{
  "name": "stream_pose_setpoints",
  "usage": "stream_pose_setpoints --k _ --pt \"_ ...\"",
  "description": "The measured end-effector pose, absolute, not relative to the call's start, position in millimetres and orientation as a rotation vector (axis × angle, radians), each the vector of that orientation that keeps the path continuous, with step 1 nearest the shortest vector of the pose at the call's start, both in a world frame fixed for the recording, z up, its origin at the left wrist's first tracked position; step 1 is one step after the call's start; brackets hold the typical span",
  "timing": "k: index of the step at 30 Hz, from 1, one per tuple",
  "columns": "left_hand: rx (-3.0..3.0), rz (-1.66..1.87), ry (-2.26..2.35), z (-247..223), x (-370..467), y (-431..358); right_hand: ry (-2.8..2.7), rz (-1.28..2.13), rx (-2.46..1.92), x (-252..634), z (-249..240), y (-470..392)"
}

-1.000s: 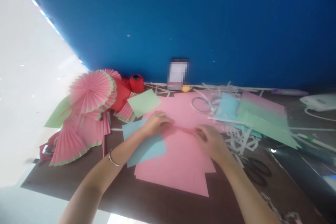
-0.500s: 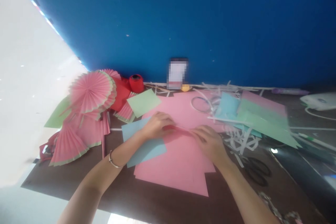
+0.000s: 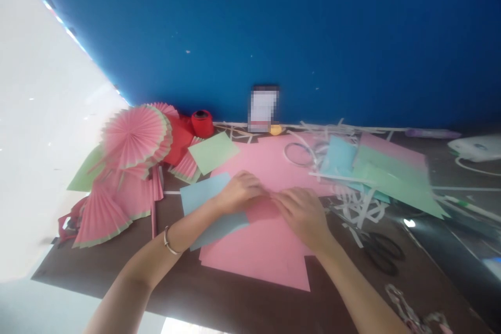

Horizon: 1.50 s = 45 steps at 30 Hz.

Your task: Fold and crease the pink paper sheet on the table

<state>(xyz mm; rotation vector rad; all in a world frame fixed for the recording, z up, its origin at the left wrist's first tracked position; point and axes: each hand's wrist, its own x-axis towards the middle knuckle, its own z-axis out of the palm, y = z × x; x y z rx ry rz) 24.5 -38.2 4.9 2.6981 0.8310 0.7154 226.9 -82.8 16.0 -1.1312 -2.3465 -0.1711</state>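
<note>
My left hand [image 3: 242, 192] and my right hand [image 3: 303, 216] meet over the middle of the table. Both have their fingertips closed on a narrow, folded-looking piece of pink paper [image 3: 269, 195], mostly hidden by the fingers. Beneath them lie larger pink sheets [image 3: 254, 266], overlapping one another. A light blue sheet [image 3: 201, 190] sits partly under my left forearm, with a small green sheet [image 3: 214, 152] just behind it. Motion blur hides the exact shape of the fold.
Pleated pink fans [image 3: 135, 135] pile up at the left, beside a red tape roll [image 3: 202, 125]. White paper strips [image 3: 360, 206], black-handled scissors [image 3: 381, 253] and green sheets [image 3: 391, 182] lie right. A pixelated upright object [image 3: 263, 108] leans against the blue wall [image 3: 274, 21].
My right hand has moved left, closer to my left hand, so less of the pink paper shows between them. The left hand has shifted slightly right.
</note>
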Motion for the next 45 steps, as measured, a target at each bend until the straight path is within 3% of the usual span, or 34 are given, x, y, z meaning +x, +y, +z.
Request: stream_pose_setpoints --k 4,13,26,32,37,45 --pt "2.46 0.765 0.826 3 23 -36 -2.341 -0.12 -1.146 229 14 -81" --pt "1.702 0.8 1.069 7 18 -28 -2.129 0.588 -1.327 244 21 -74" --pt "1.43 0.903 1.216 0 1 -14 -1.91 0.848 -1.488 260 26 -66" --pt "1.714 0.78 1.115 -4 -5 -13 -2.044 0.429 -1.383 269 9 -62" --pt "2.553 0.72 0.933 -3 -10 -14 -2.389 -0.027 -1.158 272 4 -61" --pt "3.088 0.44 0.859 3 1 -23 -2.577 -0.221 -1.181 260 3 -62"
